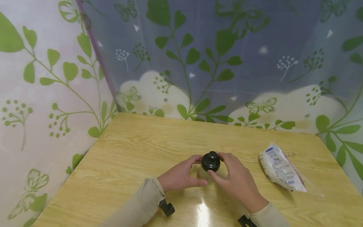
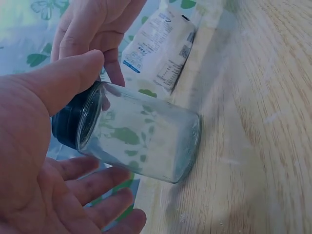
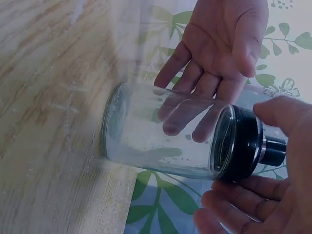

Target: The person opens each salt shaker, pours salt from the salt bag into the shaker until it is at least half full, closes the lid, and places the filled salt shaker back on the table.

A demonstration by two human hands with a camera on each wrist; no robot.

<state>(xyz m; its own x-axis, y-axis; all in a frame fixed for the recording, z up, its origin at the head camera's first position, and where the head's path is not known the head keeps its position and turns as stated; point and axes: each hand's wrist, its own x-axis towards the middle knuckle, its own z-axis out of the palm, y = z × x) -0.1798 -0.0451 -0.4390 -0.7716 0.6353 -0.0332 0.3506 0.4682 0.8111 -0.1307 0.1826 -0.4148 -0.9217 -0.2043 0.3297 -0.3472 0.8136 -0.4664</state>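
Glass jar stands between the two hands, and that matters most for any move: it is just right of the left hand and just left of the right hand. I see it upright on the wooden table, its long side going up and down. Its black lid sits on top, with a small knob.

My right hand pinches the lid — thumb on one side, curled fingers on the other — so it is the nearer hand. My left hand is wide, its fingers long and loose around the jar; I cannot tell if they touch it.

Past the right hand, well apart from it, lies a white packet, so I judge that side tighter. Left of the left hand I see lots of wood, and the far edge is well beyond both hands.
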